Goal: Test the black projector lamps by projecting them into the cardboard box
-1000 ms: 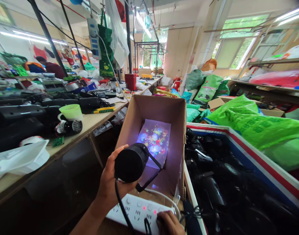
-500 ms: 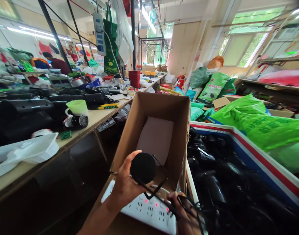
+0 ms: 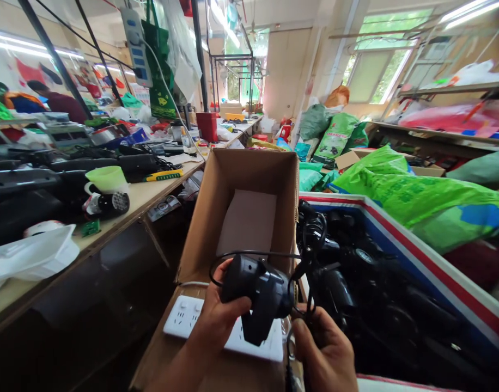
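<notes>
My left hand (image 3: 220, 310) is shut around a black cylindrical projector lamp (image 3: 255, 288), which has a black bracket beneath it. My right hand (image 3: 323, 348) is closed on the lamp's black power cord (image 3: 310, 234), which loops up beside the lamp. Both hands are just above a white power strip (image 3: 184, 316) that lies on the bench at the front of an open cardboard box (image 3: 241, 169). A pale sheet of paper (image 3: 247, 223) stands inside the box and shows no coloured image. The lamp hides part of the strip.
To the right, a bin with a red, white and blue rim (image 3: 408, 234) holds many black lamps. A cluttered workbench (image 3: 147, 204) runs along the left, with green bags (image 3: 396, 188) beyond the bin. A person (image 3: 57, 103) stands far back left.
The coloured projection seen a second ago has gone from the paper. The lamp has turned sideways, away from the box, and my right hand has gone from the strip to the cord.
</notes>
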Demonstrator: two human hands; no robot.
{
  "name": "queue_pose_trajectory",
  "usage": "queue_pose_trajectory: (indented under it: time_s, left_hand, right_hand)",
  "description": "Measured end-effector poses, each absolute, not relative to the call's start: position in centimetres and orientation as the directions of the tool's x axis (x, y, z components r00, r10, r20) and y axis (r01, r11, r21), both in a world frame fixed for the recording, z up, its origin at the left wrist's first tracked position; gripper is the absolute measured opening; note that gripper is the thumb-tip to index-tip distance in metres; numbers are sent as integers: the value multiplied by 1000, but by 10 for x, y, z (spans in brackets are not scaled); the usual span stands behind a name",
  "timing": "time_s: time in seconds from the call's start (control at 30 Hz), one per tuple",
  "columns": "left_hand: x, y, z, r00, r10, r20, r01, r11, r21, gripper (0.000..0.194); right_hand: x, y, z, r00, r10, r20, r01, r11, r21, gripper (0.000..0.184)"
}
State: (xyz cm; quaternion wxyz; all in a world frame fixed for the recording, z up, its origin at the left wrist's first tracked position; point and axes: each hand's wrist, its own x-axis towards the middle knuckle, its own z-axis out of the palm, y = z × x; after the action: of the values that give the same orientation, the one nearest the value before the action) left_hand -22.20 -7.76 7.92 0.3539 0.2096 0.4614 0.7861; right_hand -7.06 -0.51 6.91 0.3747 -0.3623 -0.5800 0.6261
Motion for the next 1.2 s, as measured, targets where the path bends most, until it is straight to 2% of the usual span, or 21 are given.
queue_pose_trajectory:
  time_s: [0.13, 0.2, 0.3, 0.4, 0.47, 0.57, 0.63, 0.7, 0.8, 0.87, 1.0, 1.1, 1.2]
  left_hand:
    - [-218, -75, 87, -646, 760, -69, -289, -160, 944, 76]
    - [-218, -73, 91, -605, 789, -106, -251, -62, 966, 78]
    - [-217, -69, 90, -424, 874, -238, -256, 137, 957, 83]
    - [-212, -65, 85, -227, 900, -371, -285, 303, 909, 92]
    - [-206, -61, 82, -232, 890, -393, -341, 304, 890, 90]
    - [-201, -53, 80, -301, 841, -449, -479, 274, 834, 65]
    - [-201, -48, 77, -264, 825, -499, -547, 298, 783, 51]
    - [-201, -43, 73, -171, 831, -530, -569, 356, 741, 48]
    - [-197, -38, 62, 2, 821, -571, -570, 470, 674, 49]
    - [-190, -35, 54, 90, 809, -581, -551, 526, 647, 52]
    - [-181, -32, 41, 136, 800, -584, -528, 558, 640, 60]
    - [-185, -33, 38, 164, 784, -599, -511, 587, 628, 72]
    - [-193, -35, 44, 235, 756, -611, -491, 634, 597, 89]
  right_hand:
    - [-50, 6, 73, -328, 944, -47, -113, -88, -990, 30]
    - [-41, 18, 79, -317, 946, -66, -84, -98, -992, 33]
    - [-35, 38, 88, -479, 875, -69, 52, -50, -997, 42]
    - [-35, 49, 85, -651, 756, -64, 40, -50, -998, 52]
    - [-34, 48, 74, -646, 759, -84, -43, -146, -988, 50]
    - [-29, 41, 53, -529, 837, -138, -203, -283, -937, 43]
    - [-26, 38, 42, -518, 834, -191, -232, -351, -907, 43]
    - [-25, 38, 38, -557, 790, -256, -204, -429, -880, 48]
    - [-29, 40, 39, -624, 683, -381, -151, -583, -798, 54]
    - [-32, 39, 39, -656, 625, -423, -108, -632, -768, 49]
    - [-30, 26, 33, -728, 520, -446, -35, -678, -734, 38]
    - [-26, 18, 28, -736, 473, -485, -89, -778, -622, 34]
    - [-25, 17, 28, -724, 461, -514, -202, -853, -481, 39]
